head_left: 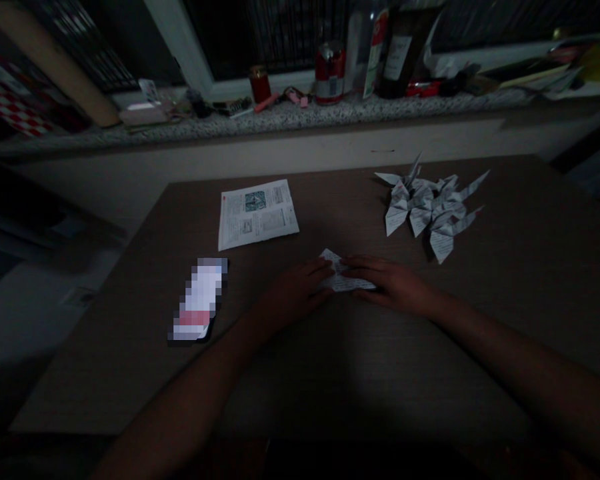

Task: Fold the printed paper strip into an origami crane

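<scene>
A small folded triangle of printed paper (347, 283) lies on the table between my two hands. My left hand (297, 290) rests at its left end, fingers stretched out and touching the paper. From the other side, my right hand (390, 283) lies over the upper right part, its fingers extended flat and the thumb apart on the lower edge. Both hands are open and partly cover the paper. To the right behind them stands a cluster of folded paper cranes (433, 203), made from similar printed paper.
A stack of printed sheets (257, 217) lies at the back left of the table (300, 373). Left of my left forearm is a phone (200, 300) with a lit, blurred screen. Beyond, a stone windowsill (280, 121) bears a red can (329, 73), bottles and clutter.
</scene>
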A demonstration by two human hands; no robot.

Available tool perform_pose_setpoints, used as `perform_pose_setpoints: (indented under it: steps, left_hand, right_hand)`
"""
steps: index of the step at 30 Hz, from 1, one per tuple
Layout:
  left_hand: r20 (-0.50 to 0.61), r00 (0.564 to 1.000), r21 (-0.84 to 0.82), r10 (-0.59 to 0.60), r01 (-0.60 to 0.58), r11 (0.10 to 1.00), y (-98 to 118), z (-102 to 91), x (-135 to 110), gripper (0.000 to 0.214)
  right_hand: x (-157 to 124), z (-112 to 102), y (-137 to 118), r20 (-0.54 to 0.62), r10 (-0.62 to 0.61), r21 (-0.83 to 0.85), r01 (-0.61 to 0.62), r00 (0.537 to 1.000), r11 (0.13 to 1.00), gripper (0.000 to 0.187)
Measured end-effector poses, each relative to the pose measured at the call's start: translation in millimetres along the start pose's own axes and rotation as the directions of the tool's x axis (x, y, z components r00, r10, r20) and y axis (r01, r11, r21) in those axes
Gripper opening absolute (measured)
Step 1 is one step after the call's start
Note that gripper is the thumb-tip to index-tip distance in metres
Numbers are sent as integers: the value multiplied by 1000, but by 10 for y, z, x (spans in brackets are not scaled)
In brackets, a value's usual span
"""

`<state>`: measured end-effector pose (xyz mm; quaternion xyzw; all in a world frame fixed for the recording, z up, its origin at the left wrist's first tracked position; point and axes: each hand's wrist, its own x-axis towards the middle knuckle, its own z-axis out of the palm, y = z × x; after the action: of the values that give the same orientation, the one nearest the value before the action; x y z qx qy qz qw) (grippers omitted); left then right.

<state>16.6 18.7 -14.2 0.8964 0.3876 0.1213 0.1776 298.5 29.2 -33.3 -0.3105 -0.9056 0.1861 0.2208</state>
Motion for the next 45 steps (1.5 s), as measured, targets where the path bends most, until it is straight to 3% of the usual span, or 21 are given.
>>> perform_pose_setpoints:
  steps: [8, 14, 21, 28, 33, 36, 40, 45]
  left_hand:
    - [-36, 996, 53, 78, -76, 996, -3, 10, 12, 40]
    - [-26, 999, 46, 31, -30, 999, 92, -65, 10, 45]
    - [-75, 995, 104, 68, -60, 993, 92, -31, 51, 26]
    - [-171, 983, 76, -69, 83, 994, 129, -35, 57, 25]
    - [-197, 968, 39, -156, 167, 985, 120, -41, 51, 27]
    - [-203, 962, 18, -181, 188, 982, 114, -43, 50, 28]
    - [-231, 954, -17, -191, 193, 981, 130, -48, 47, 27]
    - [-278, 946, -46, -169, 163, 986, 139, -45, 46, 26]
  right_hand:
    - [15, -3, -31, -50, 22, 15, -21, 999, 1000, 30]
    - [30, -17, -61, -93, 7, -8, -8, 996, 1000, 24]
    - [42, 3, -92, -149, -13, -32, 9, 989, 999, 24]
    - [30, -78, -171, -268, -141, -378, 31, 953, 925, 24]
    - [23, -156, -338, -243, -244, -486, 100, 939, 868, 23]
    - [22, -157, -391, -250, -200, -440, 73, 947, 895, 25]
    - [31, -104, -383, -166, -88, -325, 30, 982, 945, 33]
    - [64, -28, -393, -108, -11, -246, -16, 994, 969, 39]
